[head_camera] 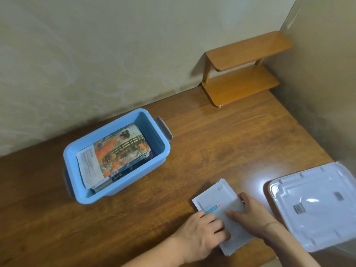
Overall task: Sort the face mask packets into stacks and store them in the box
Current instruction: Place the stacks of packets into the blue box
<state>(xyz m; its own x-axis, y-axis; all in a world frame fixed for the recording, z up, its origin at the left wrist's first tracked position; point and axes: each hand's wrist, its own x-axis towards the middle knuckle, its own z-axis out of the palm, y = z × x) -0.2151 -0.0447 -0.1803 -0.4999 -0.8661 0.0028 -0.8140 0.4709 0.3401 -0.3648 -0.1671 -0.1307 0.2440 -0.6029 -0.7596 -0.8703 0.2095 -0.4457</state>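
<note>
Wooden table [221, 135] against beige wall [96, 54]; left hand [200, 234] and right hand [250, 214] curl fingers round flat white packets [215, 197] near blue plastic box [77, 151].

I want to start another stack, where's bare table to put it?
Bare wood lies between the blue box and the white packets, and behind them up to the small shelf. It is crowded on the right, where the lid sits beside both hands.
</note>
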